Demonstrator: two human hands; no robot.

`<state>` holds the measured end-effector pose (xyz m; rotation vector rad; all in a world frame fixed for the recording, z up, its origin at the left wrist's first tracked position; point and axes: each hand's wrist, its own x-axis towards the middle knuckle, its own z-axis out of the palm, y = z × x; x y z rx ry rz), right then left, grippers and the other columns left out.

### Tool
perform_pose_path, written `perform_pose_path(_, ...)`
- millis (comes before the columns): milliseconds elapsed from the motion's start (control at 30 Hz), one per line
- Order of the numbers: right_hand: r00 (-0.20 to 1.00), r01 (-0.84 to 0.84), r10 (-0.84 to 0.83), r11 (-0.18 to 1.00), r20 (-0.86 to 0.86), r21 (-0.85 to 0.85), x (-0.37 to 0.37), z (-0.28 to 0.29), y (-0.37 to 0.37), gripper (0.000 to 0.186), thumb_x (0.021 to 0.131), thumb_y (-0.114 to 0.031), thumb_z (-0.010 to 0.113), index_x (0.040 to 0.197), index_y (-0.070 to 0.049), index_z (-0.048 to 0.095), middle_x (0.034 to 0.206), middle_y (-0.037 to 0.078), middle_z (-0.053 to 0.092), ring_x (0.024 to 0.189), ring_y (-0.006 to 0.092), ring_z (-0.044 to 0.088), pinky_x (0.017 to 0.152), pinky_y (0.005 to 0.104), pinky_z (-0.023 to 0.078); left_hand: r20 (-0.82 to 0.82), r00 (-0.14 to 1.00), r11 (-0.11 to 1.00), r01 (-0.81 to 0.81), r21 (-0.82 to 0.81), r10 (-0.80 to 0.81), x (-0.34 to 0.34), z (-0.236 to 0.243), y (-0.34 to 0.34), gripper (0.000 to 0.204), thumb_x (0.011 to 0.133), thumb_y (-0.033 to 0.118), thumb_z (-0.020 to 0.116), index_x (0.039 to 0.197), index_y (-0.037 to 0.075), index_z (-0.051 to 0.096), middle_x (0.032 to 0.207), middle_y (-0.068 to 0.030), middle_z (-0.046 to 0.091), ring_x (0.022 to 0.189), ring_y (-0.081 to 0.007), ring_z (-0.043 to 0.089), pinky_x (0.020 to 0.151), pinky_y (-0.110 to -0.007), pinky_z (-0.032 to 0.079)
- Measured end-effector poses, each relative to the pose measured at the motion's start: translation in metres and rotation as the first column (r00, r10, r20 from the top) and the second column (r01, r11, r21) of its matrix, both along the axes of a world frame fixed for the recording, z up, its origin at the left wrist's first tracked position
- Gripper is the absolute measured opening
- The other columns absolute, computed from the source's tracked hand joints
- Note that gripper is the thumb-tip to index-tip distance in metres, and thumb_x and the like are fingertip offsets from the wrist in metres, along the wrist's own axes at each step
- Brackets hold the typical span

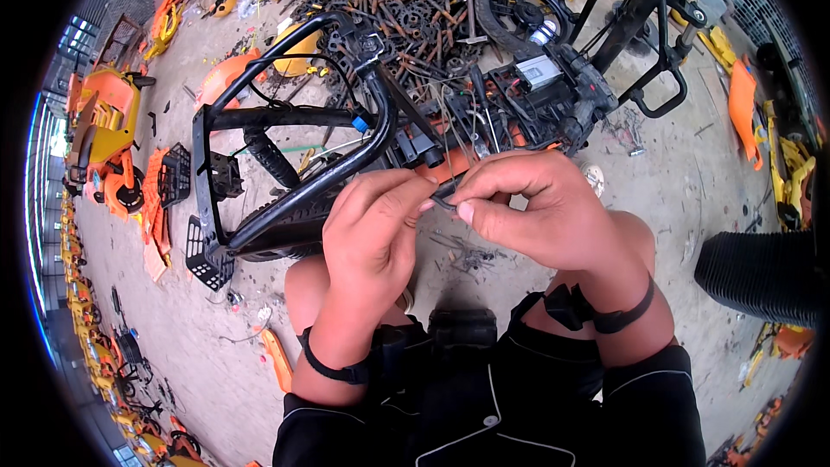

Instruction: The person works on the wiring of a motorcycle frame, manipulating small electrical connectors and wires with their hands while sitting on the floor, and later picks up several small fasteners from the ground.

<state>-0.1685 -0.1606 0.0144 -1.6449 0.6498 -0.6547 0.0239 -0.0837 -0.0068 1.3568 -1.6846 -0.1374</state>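
Observation:
My left hand (373,229) and my right hand (543,207) meet in front of my knees. Both are closed, thumb and fingers pinching a short dark cable (443,200) that runs between them; its ends are hidden by my fingers. Just beyond my hands lies a partly stripped vehicle with a black tubular frame (385,112). A small blue connector (360,124) hangs by that frame. Behind my right hand, the vehicle's body holds a silver box (538,72) among black parts and loose wires. The handle of a screwdriver-like tool (478,84) sticks up there.
A heap of rusty metal parts (415,17) lies beyond the vehicle, with a black-tyred wheel (519,17) at its right. Orange and yellow panels (108,112) stand at the left. A stack of black ribbed pieces (752,268) is at the right. Wire scraps (467,255) litter the floor.

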Motion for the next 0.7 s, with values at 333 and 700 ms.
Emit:
perform_pose_path(333, 0.98, -0.172, 0.188, 0.967, 0.069, -0.187, 0.003, -0.005, -0.004, 0.009, 0.086, -0.01, 0.069, 0.09, -0.002, 0.072, 0.069, 0.006, 0.063, 0.057, 0.0146, 0.056, 0.052, 0.0283, 0.043, 0.187, 0.981, 0.988, 0.075, -0.134, -0.05, 0.004, -0.005, 0.0, 0.038, 0.065, -0.006, 0.067, 0.1, 0.007, 0.07, 0.094, -0.0076, 0.066, 0.084, -0.0268, 0.064, 0.071, -0.037, 0.05)
perform_pose_path(700, 0.983, -0.151, 0.162, 0.981, 0.089, -0.12, 0.011, -0.007, -0.005, 0.007, 0.082, -0.005, 0.069, 0.087, 0.0, 0.07, 0.072, 0.008, 0.066, 0.058, 0.01, 0.058, 0.053, 0.0264, 0.045, 0.139, 0.99, 0.996, 0.041, -0.08, -0.03, 0.004, -0.006, 0.005, 0.038, 0.067, -0.007, 0.066, 0.102, 0.005, 0.071, 0.096, -0.0097, 0.068, 0.085, -0.0285, 0.066, 0.075, -0.037, 0.052)
